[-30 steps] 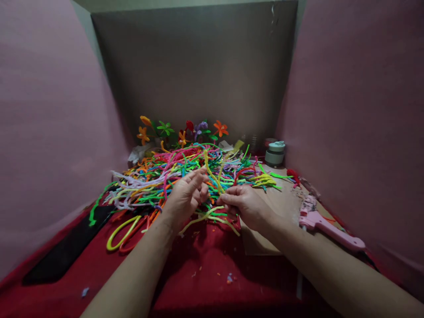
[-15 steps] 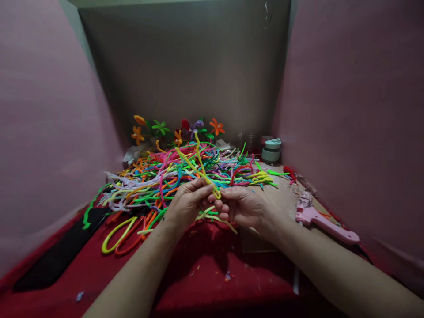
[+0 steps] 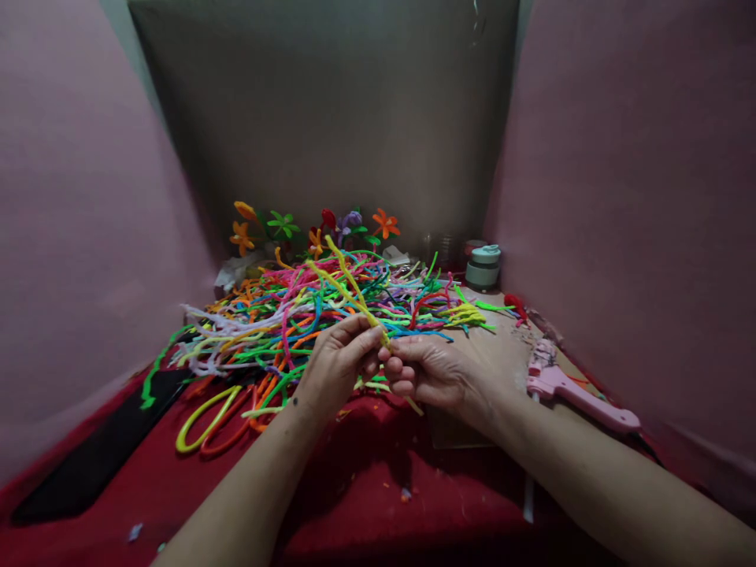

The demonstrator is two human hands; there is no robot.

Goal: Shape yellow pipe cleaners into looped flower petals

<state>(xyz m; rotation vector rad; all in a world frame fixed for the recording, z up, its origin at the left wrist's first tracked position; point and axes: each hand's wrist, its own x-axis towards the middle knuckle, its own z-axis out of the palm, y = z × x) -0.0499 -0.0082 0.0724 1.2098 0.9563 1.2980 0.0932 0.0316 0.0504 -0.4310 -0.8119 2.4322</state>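
Both of my hands meet over the near edge of a pile of coloured pipe cleaners (image 3: pixel 307 311). My left hand (image 3: pixel 336 362) and my right hand (image 3: pixel 431 370) each pinch the same folded yellow pipe cleaner (image 3: pixel 348 287). Its two ends point up and away to the left, and its fold sits between my fingertips. The pile spreads over a red cloth (image 3: pixel 366 488).
Finished pipe-cleaner flowers (image 3: pixel 319 228) stand at the back. A pink glue gun (image 3: pixel 576 394) lies at the right on brown cardboard (image 3: pixel 502 354). A small lidded jar (image 3: pixel 483 266) sits behind it. Yellow and orange loops (image 3: pixel 206 413) and a black strip (image 3: pixel 83 472) lie left. Pink walls close both sides.
My hands have come together and drawn the yellow pipe cleaner's fold tight between the fingertips. Its free ends have swung from upright to leaning left.
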